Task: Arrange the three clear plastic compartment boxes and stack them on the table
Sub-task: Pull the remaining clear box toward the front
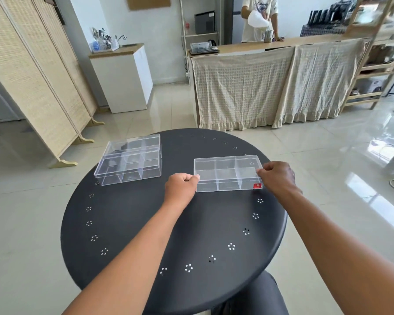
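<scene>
A clear compartment box with a red sticker (228, 173) lies on the right part of the round black table (173, 223). My left hand (181, 187) grips its left short side and my right hand (276, 176) grips its right short side. At the table's far left, a second clear box (132, 145) rests on top of a third clear box (129, 170), shifted a little toward the back. Both hands are well to the right of that pair.
The table's near half holds nothing but my forearms. Beyond it stand a cloth-draped counter (280, 87) with a person (258, 17) behind it, a white cabinet (123, 76), a folding screen (37, 76) at left and wooden shelves (373, 64) at right.
</scene>
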`<action>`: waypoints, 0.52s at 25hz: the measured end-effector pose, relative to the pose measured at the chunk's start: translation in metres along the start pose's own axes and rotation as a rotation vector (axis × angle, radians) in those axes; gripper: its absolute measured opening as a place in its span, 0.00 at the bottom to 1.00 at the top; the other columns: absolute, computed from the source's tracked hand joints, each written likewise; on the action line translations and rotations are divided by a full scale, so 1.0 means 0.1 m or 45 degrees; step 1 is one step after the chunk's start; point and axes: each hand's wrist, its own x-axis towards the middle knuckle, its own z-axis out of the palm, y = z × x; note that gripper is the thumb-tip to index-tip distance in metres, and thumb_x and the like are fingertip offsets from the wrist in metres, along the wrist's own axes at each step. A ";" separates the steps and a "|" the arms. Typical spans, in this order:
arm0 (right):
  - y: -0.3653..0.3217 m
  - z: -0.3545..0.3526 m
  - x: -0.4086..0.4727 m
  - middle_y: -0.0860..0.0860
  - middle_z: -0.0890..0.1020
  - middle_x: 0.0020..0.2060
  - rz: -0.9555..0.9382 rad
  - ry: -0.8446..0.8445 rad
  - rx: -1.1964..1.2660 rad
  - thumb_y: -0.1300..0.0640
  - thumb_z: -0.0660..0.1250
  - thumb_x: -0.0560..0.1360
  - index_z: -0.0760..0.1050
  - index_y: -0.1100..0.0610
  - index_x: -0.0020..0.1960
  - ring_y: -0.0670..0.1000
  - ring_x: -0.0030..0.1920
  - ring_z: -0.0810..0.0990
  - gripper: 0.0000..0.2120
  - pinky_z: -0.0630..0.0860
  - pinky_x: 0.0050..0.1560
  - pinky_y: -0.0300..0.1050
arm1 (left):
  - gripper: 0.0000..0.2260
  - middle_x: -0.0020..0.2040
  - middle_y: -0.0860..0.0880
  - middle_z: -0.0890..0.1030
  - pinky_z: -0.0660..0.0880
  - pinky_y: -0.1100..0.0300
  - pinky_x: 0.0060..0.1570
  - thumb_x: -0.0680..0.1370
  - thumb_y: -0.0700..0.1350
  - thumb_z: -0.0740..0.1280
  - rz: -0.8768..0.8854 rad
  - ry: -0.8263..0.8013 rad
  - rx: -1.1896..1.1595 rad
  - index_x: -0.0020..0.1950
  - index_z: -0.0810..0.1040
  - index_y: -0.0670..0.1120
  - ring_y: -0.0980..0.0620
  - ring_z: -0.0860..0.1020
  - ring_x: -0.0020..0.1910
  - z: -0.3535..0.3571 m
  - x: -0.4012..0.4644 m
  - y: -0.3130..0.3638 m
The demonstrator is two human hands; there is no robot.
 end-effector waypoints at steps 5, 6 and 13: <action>0.06 -0.02 -0.04 0.62 0.85 0.60 -0.020 -0.145 -0.034 0.54 0.75 0.73 0.80 0.64 0.64 0.61 0.62 0.82 0.23 0.77 0.63 0.52 | 0.10 0.35 0.39 0.83 0.85 0.40 0.44 0.72 0.46 0.66 -0.082 0.026 0.011 0.36 0.83 0.42 0.42 0.80 0.32 0.00 0.04 -0.05; 0.04 -0.05 -0.07 0.60 0.81 0.68 -0.059 -0.242 -0.095 0.53 0.77 0.72 0.74 0.62 0.73 0.60 0.69 0.78 0.32 0.74 0.69 0.52 | 0.11 0.38 0.39 0.86 0.86 0.42 0.45 0.74 0.46 0.67 -0.108 0.055 -0.036 0.38 0.83 0.40 0.40 0.85 0.36 -0.01 0.02 -0.03; -0.16 -0.01 -0.31 0.55 0.82 0.67 -0.412 -0.569 -0.514 0.43 0.76 0.72 0.77 0.57 0.72 0.57 0.68 0.79 0.33 0.74 0.63 0.47 | 0.07 0.45 0.47 0.86 0.85 0.44 0.53 0.78 0.47 0.70 -0.166 -0.015 -0.298 0.42 0.83 0.46 0.41 0.88 0.51 -0.14 -0.03 -0.10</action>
